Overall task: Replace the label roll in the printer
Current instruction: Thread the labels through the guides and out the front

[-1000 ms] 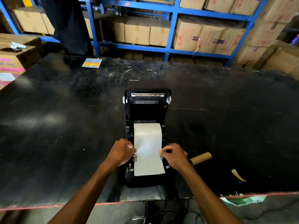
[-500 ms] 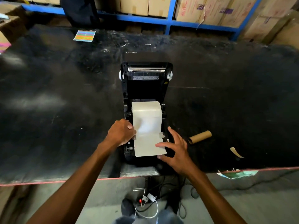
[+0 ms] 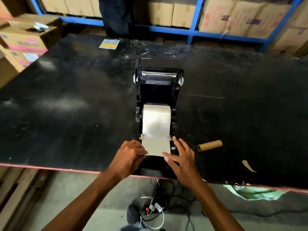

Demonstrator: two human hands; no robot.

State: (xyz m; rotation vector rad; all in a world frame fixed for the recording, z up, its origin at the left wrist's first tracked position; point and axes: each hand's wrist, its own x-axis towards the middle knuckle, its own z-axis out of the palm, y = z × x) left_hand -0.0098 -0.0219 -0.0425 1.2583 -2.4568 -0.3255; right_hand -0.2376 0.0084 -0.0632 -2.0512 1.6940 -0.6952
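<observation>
A black label printer (image 3: 158, 87) stands near the front edge of the black table (image 3: 66, 105), its lid swung open toward the back. A white label roll (image 3: 156, 119) sits in its bay, and the paper strip runs forward between two grey guides. My left hand (image 3: 128, 157) pinches the strip's front left corner. My right hand (image 3: 181, 157) lies flat with fingers spread at the strip's front right corner, beside the printer. An empty brown cardboard core (image 3: 209, 145) lies on the table to the right of the printer.
A brown paper scrap (image 3: 249, 166) lies right of the core. A colourful sticker sheet (image 3: 109, 44) rests at the table's back. Cardboard boxes (image 3: 25, 40) are stacked at left, blue shelving (image 3: 193, 32) with boxes behind, a person's dark legs (image 3: 115, 15) there. Cables (image 3: 155, 209) lie on the floor.
Both hands slid from the paper guides toward me to the strip's front end. My right hand went from a closed pinch to spread fingers. The camera tilted downward.
</observation>
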